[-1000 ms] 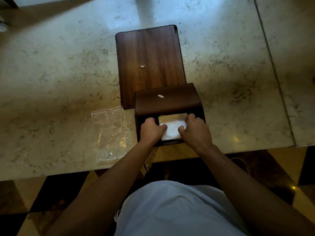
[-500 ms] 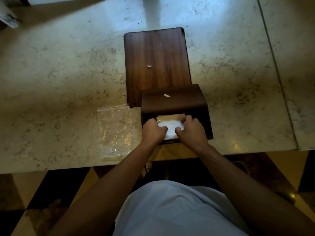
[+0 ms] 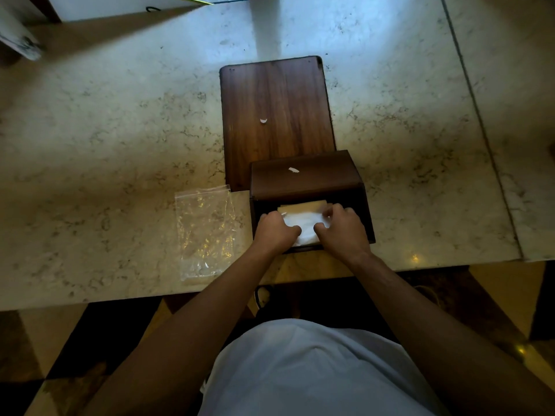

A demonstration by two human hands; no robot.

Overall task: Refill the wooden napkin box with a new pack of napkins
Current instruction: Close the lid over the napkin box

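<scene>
Table edge: the pale veined marble table [image 3: 120, 175] runs right across, its near edge just past the person's forearms.
Left hand [image 3: 274, 232]: knuckles up, fingers curled and pressing on the left end of the white stack of paper napkins [image 3: 301, 225].
Right hand [image 3: 344, 229]: same job on the other end, fingers bent over the stack's right side, fingertips tucked into the opening.
Napkins: sitting inside the dark brown wooden napkin box [image 3: 306, 178], white top showing between the two hands, a tan layer peeking out at the far side.
Box: open side facing the person, close to the table's near edge; a small white scrap [image 3: 293, 169] lies on its top face.
Wrapper: a clear, crinkled plastic bag [image 3: 207, 232] lies flat just left of the box, emptied.
Further back: a flat dark wooden panel [image 3: 274, 115] lies behind the box, their edges touching, another white scrap [image 3: 263, 120] on it.
</scene>
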